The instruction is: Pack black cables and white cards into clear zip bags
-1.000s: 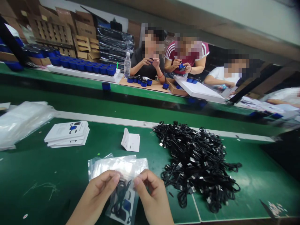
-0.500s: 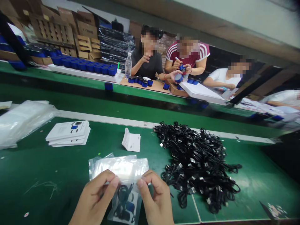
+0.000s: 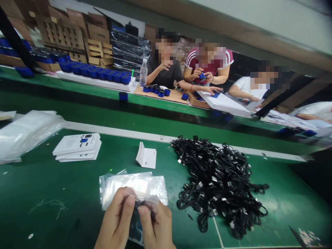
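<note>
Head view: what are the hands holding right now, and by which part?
The left hand and right hand together pinch a small clear bag, with a black cable inside, by its top edge.

The table point(image 3: 52, 193) is dark green; the cable heap point(image 3: 220, 180) is black (flecked white), and the booklets point(image 3: 77, 147) are white.

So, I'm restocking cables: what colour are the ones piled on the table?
Black, with small pale tags; the cable pile shows best in the head view.
</note>
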The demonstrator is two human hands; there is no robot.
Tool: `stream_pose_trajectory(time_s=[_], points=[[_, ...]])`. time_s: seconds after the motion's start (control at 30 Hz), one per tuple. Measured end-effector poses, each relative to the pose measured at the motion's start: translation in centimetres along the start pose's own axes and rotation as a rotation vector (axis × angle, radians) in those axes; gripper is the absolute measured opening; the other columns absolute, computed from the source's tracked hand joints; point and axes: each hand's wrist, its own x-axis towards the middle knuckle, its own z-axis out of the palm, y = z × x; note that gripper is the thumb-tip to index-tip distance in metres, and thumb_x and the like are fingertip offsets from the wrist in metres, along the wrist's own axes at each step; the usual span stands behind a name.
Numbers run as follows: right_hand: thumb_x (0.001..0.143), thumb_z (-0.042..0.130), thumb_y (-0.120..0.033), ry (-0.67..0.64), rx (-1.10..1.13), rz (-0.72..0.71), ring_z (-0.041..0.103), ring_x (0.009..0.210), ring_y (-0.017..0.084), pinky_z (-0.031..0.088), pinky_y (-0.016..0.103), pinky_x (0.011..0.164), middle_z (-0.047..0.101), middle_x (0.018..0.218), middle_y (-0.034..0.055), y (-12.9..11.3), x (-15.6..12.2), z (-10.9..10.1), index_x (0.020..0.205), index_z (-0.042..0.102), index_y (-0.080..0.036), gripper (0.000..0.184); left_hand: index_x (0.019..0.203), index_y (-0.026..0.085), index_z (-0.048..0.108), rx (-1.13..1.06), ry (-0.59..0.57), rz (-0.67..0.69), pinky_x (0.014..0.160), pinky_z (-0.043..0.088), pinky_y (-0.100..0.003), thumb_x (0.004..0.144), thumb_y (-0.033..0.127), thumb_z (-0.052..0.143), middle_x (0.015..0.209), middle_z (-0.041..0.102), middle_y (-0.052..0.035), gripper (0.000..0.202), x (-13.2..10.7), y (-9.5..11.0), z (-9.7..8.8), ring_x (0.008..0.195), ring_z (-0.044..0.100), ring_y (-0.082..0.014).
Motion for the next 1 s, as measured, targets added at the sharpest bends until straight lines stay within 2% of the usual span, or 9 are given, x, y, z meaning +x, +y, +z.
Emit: stream_pose_trajectory(time_s=[0.1, 0.2, 0.27, 0.33, 0.43, 0.6, 0.7, 0.83, 1.0], points=[[0.092, 0.045, -0.041, 0.010, -0.053, 0.027, 0.058, 0.059, 0.018, 0.043, 0.026, 0.059, 0.064, 0.063, 0.0014, 0.1, -0.6, 0.9, 0.076, 0.066, -0.025, 0.031, 0.063, 0.023, 0.051, -0.010, 0.004, -0.026, 0.055, 0.039, -0.018, 0.080, 0.060, 0.051, 0.057, 0.047, 0.0071, 0.041, -0.2, -0.3, 0.5, 0.055, 0.046, -0.0110], [0.093, 0.043, -0.045, 0.068, 0.005, 0.045, 0.060, 0.064, 0.018, 0.045, 0.026, 0.062, 0.065, 0.068, 0.0029, 0.2, -0.8, 1.4, 0.081, 0.066, -0.025, 0.033, 0.063, 0.023, 0.053, 0.002, 0.030, 0.017, 0.056, 0.039, -0.017, 0.079, 0.060, 0.051, 0.058, 0.051, 0.0070, 0.041, -0.3, -0.5, 0.4, 0.055, 0.047, -0.0103], [0.092, 0.044, -0.044, 0.057, 0.083, 0.060, 0.059, 0.065, 0.017, 0.045, 0.025, 0.062, 0.063, 0.070, 0.0022, 0.2, -0.5, 1.2, 0.084, 0.064, -0.024, 0.029, 0.064, 0.023, 0.055, 0.013, 0.032, 0.038, 0.057, 0.039, -0.017, 0.079, 0.059, 0.053, 0.059, 0.053, 0.0070, 0.038, -0.1, -0.4, 0.1, 0.057, 0.048, -0.0103], [0.091, 0.046, -0.040, 0.000, 0.170, 0.089, 0.054, 0.061, 0.015, 0.044, 0.024, 0.058, 0.057, 0.067, -0.0002, 0.1, 0.2, 0.6, 0.082, 0.059, -0.023, 0.024, 0.066, 0.024, 0.057, 0.026, -0.007, 0.019, 0.057, 0.039, -0.017, 0.079, 0.056, 0.055, 0.060, 0.054, 0.0069, 0.034, 0.2, -0.1, -0.4, 0.058, 0.049, -0.0106], [0.090, 0.049, -0.032, -0.107, 0.245, 0.095, 0.049, 0.059, 0.013, 0.040, 0.022, 0.055, 0.050, 0.067, -0.0020, 0.0, 1.6, -0.8, 0.075, 0.053, -0.021, 0.019, 0.072, 0.024, 0.060, 0.035, -0.150, -0.028, 0.061, 0.041, -0.017, 0.080, 0.050, 0.056, 0.067, 0.057, 0.0056, 0.027, 0.9, 0.4, -1.4, 0.065, 0.052, -0.0119], [0.088, 0.050, -0.022, -0.193, 0.191, 0.003, 0.051, 0.063, 0.012, 0.038, 0.021, 0.058, 0.052, 0.068, -0.0013, -0.1, 2.5, -1.9, 0.075, 0.057, -0.019, 0.016, 0.072, 0.024, 0.065, 0.110, -0.346, -0.065, 0.058, 0.043, -0.017, 0.080, 0.044, 0.058, 0.070, 0.058, 0.0031, 0.022, 2.0, 0.5, -2.9, 0.066, 0.055, -0.0131], [0.088, 0.049, -0.019, -0.196, 0.174, -0.021, 0.051, 0.062, 0.012, 0.037, 0.022, 0.058, 0.052, 0.066, -0.0014, -0.1, 2.3, -1.7, 0.072, 0.056, -0.019, 0.018, 0.069, 0.024, 0.065, 0.179, -0.377, -0.011, 0.054, 0.043, -0.017, 0.080, 0.041, 0.058, 0.067, 0.055, 0.0029, 0.022, 2.2, 0.4, -3.2, 0.062, 0.054, -0.0126], [0.087, 0.049, -0.018, -0.162, 0.185, -0.059, 0.050, 0.060, 0.012, 0.036, 0.022, 0.057, 0.050, 0.063, -0.0019, -0.1, 2.1, -1.5, 0.067, 0.052, -0.019, 0.020, 0.064, 0.022, 0.063, 0.227, -0.358, 0.064, 0.051, 0.041, -0.016, 0.082, 0.038, 0.056, 0.062, 0.051, 0.0040, 0.025, 1.7, 0.5, -3.0, 0.056, 0.051, -0.0108], [0.087, 0.050, -0.025, -0.230, 0.227, 0.063, 0.049, 0.060, 0.013, 0.037, 0.023, 0.057, 0.050, 0.064, -0.0017, -0.2, 2.2, -2.1, 0.068, 0.054, -0.018, 0.021, 0.069, 0.023, 0.066, 0.173, -0.387, -0.039, 0.055, 0.042, -0.019, 0.080, 0.043, 0.057, 0.067, 0.055, 0.0027, 0.025, 1.7, 0.8, -2.9, 0.061, 0.053, -0.0131]])
